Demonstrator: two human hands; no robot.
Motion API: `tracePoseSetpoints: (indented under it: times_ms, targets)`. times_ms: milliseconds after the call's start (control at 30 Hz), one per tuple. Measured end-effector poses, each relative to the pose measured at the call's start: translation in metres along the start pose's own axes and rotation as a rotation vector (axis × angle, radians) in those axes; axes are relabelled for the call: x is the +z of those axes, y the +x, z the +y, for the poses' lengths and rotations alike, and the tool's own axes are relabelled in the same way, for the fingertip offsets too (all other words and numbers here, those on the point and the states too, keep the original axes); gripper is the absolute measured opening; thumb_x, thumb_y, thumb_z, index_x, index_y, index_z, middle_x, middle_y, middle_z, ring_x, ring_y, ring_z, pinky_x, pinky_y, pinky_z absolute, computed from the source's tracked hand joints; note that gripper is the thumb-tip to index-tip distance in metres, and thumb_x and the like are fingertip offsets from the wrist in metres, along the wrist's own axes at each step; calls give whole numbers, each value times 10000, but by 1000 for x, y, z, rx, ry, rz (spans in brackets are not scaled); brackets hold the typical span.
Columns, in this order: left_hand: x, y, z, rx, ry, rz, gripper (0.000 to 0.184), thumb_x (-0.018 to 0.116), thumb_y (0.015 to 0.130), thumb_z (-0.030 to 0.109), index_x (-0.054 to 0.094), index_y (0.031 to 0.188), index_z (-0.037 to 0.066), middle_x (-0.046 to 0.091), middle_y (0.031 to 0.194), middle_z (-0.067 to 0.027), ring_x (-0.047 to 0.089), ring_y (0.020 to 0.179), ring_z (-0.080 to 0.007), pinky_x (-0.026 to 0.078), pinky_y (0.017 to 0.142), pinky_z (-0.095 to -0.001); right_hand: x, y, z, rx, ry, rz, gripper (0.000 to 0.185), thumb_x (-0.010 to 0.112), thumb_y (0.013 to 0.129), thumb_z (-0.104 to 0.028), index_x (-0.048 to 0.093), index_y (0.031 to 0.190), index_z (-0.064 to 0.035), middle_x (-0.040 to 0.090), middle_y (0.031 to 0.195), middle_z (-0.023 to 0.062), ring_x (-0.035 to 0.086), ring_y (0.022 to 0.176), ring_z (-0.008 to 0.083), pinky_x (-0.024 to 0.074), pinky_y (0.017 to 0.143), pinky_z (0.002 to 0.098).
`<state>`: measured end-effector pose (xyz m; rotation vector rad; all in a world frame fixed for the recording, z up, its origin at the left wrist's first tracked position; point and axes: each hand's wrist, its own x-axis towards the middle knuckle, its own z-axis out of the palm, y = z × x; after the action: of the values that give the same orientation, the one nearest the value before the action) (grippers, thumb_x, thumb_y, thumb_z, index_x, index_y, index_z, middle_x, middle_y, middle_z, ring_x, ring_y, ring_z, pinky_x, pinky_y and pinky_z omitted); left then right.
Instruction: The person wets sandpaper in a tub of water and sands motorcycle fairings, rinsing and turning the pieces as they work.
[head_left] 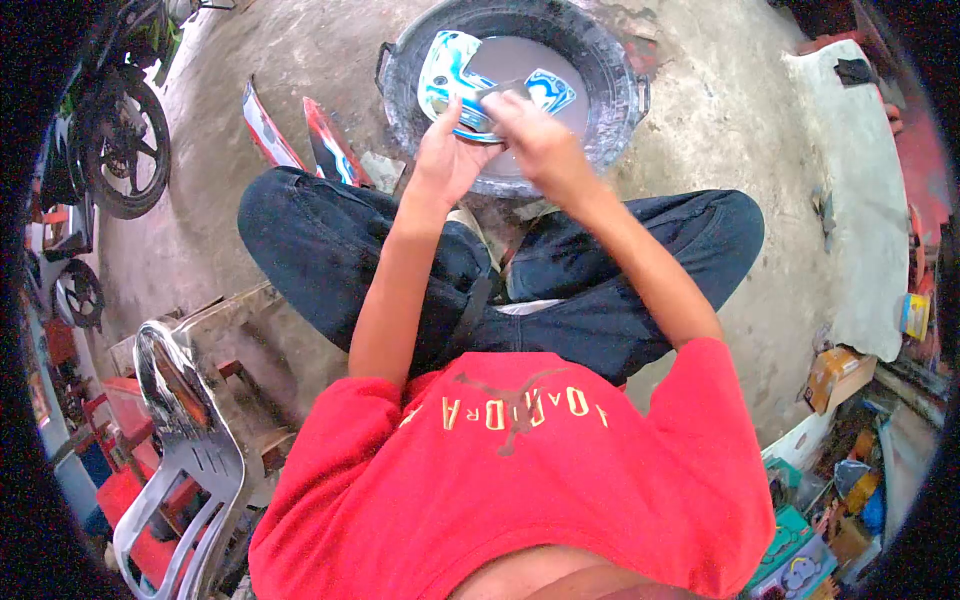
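Note:
A blue-and-white curved plastic panel [447, 72], which looks like a motorcycle fairing piece, is held over a large dark tub [403, 118] of cloudy grey water [560, 125]. My left hand [448, 165] grips the panel's lower edge, with the thumb on its upper face. My right hand [543, 150], slightly blurred, has its fingers closed on a small dark flat piece [507, 90] and presses it to the panel. Whether that piece is sandpaper or a cloth I cannot tell. The right end [550, 92] of the panel sticks out past my right fingers.
Two red, white and blue panels [268, 128] [333, 145] lie on the concrete floor left of the tub. A motorcycle wheel [125, 140] stands at the far left. A grey plastic chair [205, 460] is at lower left, a cardboard box [838, 378] and clutter at right.

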<state>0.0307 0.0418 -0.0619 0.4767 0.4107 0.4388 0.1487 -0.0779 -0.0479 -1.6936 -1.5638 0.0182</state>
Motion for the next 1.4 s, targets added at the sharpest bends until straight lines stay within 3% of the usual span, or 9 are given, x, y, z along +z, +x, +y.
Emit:
tracePoseSetpoints:
  times_ms: [333,467,600,700,833,1033,1167,1267,1400]
  targets:
    - [-7,1,-3,4,-86,140,488,384,1069,370,397,1426,38,496,1424,-182,490,1314,-364,390,1097,-586,17,-5,-7,-134,-41,-74,375,520,954,-59,571,1322,-11,561,1367,224,519,1307,355,429,1081,415]
    - [13,-7,-5,124,-26,77,520,337,1075,408,383,1426,27,512,1403,-171,507,1294,-345,381,1106,-550,21,11,52,149,-86,104,379,494,921,-69,589,1280,6,589,1326,233,535,1288,357,444,1066,440]
    - [-22,4,-11,69,-10,34,542,338,1068,461,401,1423,55,512,1398,-161,523,1282,-327,416,1071,-576,17,-3,0,-138,27,-20,322,526,935,-80,596,1232,24,613,1261,241,570,1199,404,432,1054,465]
    - [10,-8,-7,77,18,122,574,316,1060,504,397,1428,71,505,1406,-157,515,1290,-322,427,1062,-570,12,18,49,202,25,104,358,551,921,-74,588,1267,10,608,1288,230,562,1240,376,416,1079,467]
    - [-12,1,-13,79,-2,89,613,304,1051,538,383,1441,71,491,1421,-165,506,1301,-327,425,1061,-583,18,-9,-2,-113,49,-21,354,548,919,-66,593,1263,0,607,1297,225,548,1269,362,419,1080,470]
    - [8,-4,-10,116,23,144,645,280,1042,568,360,1458,82,480,1432,-175,508,1297,-353,425,1053,-605,18,3,39,78,-53,93,424,546,878,-39,589,1298,-11,594,1340,203,560,1271,343,432,1081,450]
    - [2,0,-11,96,16,202,638,289,1046,558,367,1449,69,497,1410,-174,519,1283,-354,440,1037,-606,25,-9,30,-152,-54,-1,406,534,888,-55,588,1285,8,599,1315,226,572,1237,365,464,1039,437]
    - [10,-5,-11,88,64,250,645,283,1043,572,419,1418,65,547,1359,-165,533,1272,-335,440,1032,-603,18,8,60,223,-86,83,430,548,879,-59,582,1305,-10,596,1327,217,563,1262,341,454,1060,432]
    - [-21,11,-18,78,32,140,636,297,1038,580,443,1399,78,552,1356,-160,573,1223,-327,455,1012,-597,21,-17,-10,-161,-94,-60,393,537,896,-66,589,1279,9,603,1316,219,577,1230,366,464,1038,443]
